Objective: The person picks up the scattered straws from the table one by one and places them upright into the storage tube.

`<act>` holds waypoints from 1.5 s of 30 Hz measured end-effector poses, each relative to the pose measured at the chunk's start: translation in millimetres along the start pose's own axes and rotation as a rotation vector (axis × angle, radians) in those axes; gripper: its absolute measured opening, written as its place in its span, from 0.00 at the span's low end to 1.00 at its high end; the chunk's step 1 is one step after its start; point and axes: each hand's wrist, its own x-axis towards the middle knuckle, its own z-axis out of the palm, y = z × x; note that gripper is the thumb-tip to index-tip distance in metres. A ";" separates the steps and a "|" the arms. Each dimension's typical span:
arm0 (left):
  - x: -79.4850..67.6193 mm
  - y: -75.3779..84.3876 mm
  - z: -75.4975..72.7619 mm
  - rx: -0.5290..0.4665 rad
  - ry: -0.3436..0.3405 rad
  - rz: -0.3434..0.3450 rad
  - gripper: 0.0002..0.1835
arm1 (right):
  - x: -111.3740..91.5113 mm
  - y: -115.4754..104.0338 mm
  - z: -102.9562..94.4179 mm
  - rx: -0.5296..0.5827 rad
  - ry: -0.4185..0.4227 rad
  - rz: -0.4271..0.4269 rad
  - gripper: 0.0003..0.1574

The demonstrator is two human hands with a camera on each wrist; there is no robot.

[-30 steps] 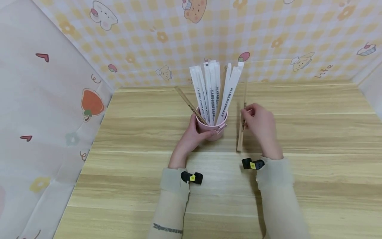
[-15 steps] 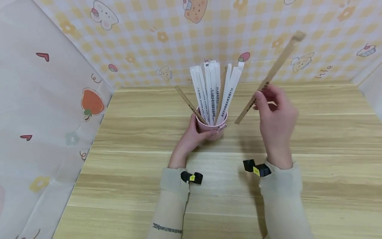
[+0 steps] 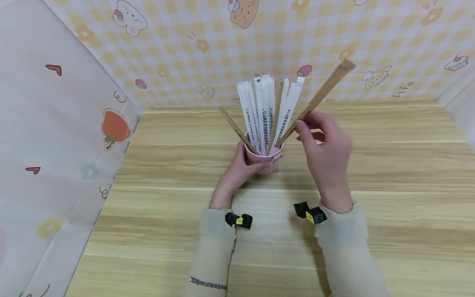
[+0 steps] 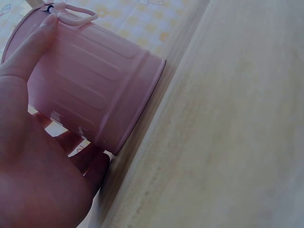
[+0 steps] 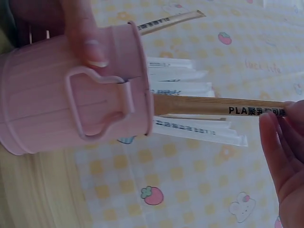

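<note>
My left hand (image 3: 237, 171) grips a small pink metal bucket (image 4: 90, 76) round its side, the thumb near the wire handle (image 5: 73, 111). The bucket stands upright on the table. Several white paper-wrapped straws (image 3: 264, 107) fan out of its mouth, along with a brown-wrapped straw (image 3: 231, 123) leaning left and another brown one among the white. Between thumb and fingers, my right hand (image 3: 328, 142) pinches a brown paper-wrapped straw (image 3: 326, 87) printed with "PLA" lettering. That straw slants up to the right, its lower end at the bucket's mouth in the right wrist view.
A wood-grain table (image 3: 163, 165) lies under both hands. Behind it rises a yellow checked cartoon backdrop (image 3: 167, 41), close past the straw tops. A white patterned sheet (image 3: 67, 123) borders the left side.
My right hand has lifted the brown straw off the table, then brought it left and down to the bucket's mouth. My left hand has stayed on the bucket.
</note>
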 end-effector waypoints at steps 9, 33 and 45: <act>-1.5 6.0 1.0 0.003 -0.016 0.014 0.52 | -6.9 18.3 11.6 -0.165 -0.163 0.023 0.16; -5.7 13.1 1.9 -0.018 -0.032 0.018 0.51 | -15.1 35.5 20.0 -0.372 -0.439 0.178 0.15; -7.2 9.1 2.0 -0.006 -0.042 0.022 0.54 | -13.2 38.7 -1.5 -0.388 -0.476 0.319 0.22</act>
